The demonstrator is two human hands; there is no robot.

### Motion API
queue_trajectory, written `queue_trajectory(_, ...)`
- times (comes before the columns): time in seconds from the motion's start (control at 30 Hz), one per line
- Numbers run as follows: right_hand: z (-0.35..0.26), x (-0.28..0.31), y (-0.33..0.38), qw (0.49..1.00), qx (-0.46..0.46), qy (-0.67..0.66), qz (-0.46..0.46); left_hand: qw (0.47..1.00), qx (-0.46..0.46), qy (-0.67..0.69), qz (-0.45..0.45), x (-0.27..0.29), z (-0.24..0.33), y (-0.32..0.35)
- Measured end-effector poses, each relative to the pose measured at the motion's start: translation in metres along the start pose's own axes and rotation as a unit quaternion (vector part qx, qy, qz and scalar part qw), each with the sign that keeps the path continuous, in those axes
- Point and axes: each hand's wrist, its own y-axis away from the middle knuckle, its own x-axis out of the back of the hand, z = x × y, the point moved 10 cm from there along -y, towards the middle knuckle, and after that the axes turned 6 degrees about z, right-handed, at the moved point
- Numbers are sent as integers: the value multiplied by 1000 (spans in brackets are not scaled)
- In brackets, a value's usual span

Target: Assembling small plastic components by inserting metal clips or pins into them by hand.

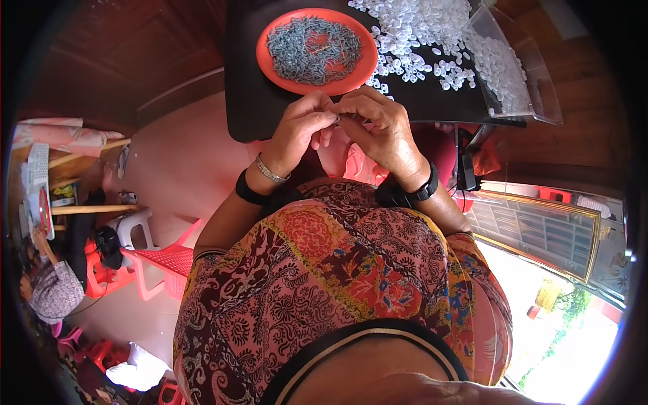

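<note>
My left hand and my right hand meet just in front of the near edge of a black table. Thumbs and fingers on both sides are pinched together, fingertips nearly touching. Whatever sits between them is too small and covered to make out. Just beyond my hands stands an orange-red plate, heaped with thin grey-blue pieces that look like small screws. Small clear-white plastic pieces lie in a loose pile to the right of the plate.
A clear plastic bin lies tilted at the table's right end, with more white pieces in it. Red plastic chairs stand on the floor at left. Farther left another person's patterned sleeve shows. A glass-fronted panel is at right.
</note>
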Motion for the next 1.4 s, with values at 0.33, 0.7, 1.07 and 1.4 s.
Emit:
queue_trajectory(0.33,-14,-9,-11,998,31,45,-40,997,-50,7,62,19,10,-3)
queue_trajectory(0.7,6,-1,-37,973,85,196,-89,995,-47,11,86,27,8,-4)
queue_trajectory(1.07,46,6,-43,909,137,382,-93,994,-66,3,86,26,8,-2)
queue_trajectory(1.4,63,-22,-60,936,98,313,-126,994,-61,-25,82,24,6,-4)
